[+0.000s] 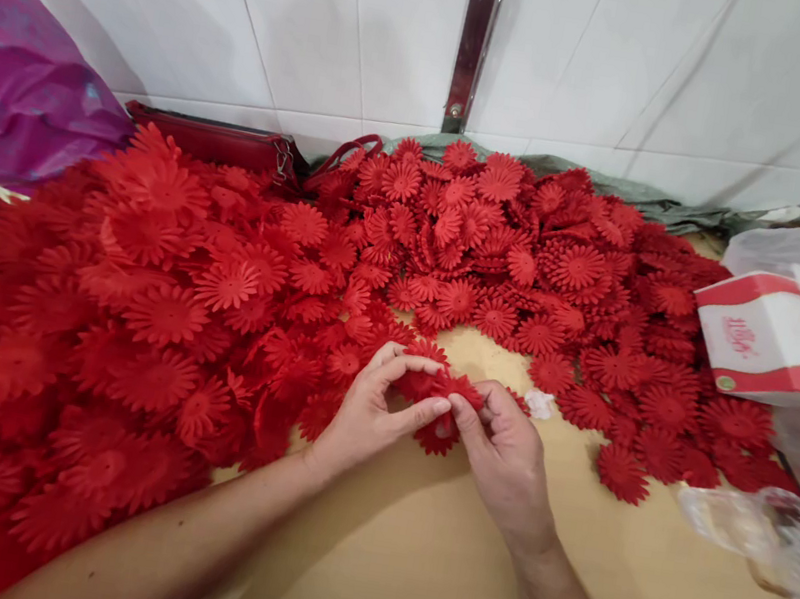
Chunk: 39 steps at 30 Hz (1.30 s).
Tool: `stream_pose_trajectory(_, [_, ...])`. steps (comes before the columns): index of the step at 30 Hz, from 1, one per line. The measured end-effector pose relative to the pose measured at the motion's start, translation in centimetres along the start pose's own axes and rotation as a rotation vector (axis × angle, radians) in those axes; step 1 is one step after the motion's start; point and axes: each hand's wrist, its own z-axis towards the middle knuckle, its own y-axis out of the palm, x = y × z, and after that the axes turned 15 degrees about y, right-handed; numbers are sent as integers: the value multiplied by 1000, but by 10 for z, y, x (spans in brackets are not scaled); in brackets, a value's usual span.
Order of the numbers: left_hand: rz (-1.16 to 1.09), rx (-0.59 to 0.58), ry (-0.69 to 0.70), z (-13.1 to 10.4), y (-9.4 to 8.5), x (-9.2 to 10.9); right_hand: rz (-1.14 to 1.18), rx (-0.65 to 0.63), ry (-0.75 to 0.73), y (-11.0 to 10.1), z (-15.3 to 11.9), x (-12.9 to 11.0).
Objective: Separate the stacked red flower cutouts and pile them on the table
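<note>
A person's two bare hands meet over a pale wooden table [419, 566], near its middle, and from where I stand I can see both working on one red petalled piece [460, 390]. It is a flat flower shape with narrow, rounded petals, raised between the hands. The left hand [372, 406] pinches its left edge between thumb and fingers; the right hand [508, 453] grips its right edge the same way, the two thumb tips nearly meeting. More red petals show just behind and below it, partly hidden by the fingers.

A great heap of matching red flowers [161, 317] spreads along the left of the table and across the back, curving round to the right. A small white scrap [539, 404] lies just beyond the right hand. Far right, a red-and-white box [769, 338] leans beside cloudy plastic. At the far left bulges a purple bag [26, 68]; behind the heap sits a dark red pouch [205, 138] against white wall tiles [390, 25].
</note>
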Motion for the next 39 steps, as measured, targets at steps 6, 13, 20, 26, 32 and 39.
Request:
stream_pose_trajectory(6, [-95, -5, -38, 3, 1, -3, -24, -36, -6, -2, -1, -5])
stream_pose_trajectory(13, [16, 112, -23, 4, -1, -2, 11, -50, -38, -5, 1, -3])
stream_pose_trajectory(20, [54, 353, -76, 6, -7, -17, 285, 193, -115, -14, 4, 0])
stream_pose_trajectory(26, [69, 262, -61, 3, -3, -13, 426, 239, -89, -13, 8, -4])
stream_pose_trajectory(32, [57, 287, -58, 3, -3, -13, 533, 232, -43, -11, 7, -8])
stream_pose_trajectory(39, [117, 215, -42, 4, -3, -13, 533, 274, -128, -10, 9, -8])
